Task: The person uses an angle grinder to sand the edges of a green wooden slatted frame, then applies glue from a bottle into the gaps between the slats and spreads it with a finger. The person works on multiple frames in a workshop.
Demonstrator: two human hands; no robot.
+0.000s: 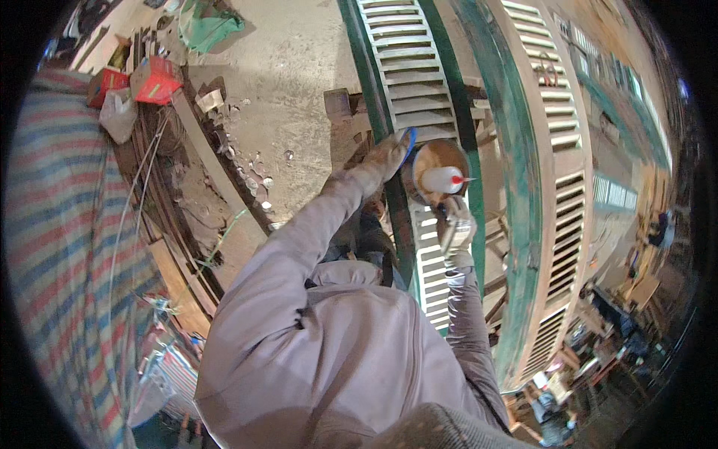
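My left hand wears a light work glove. Its fingers are curled at a thin blue curved strip, whose kind I cannot make out. Right beside it, a round brown container rests on the louvered shutter panel in front of me. Over the container's near part lies a white bottle with a red tip, pointing right. My right hand, gloved as well, is closed just below the bottle. What its fingers hold, if anything, is hidden.
More green-edged shutters stretch along the right. Left of me lies a striped tarp, with red boxes and long timber pieces beside it. Green cloth and scattered debris lie on the floor.
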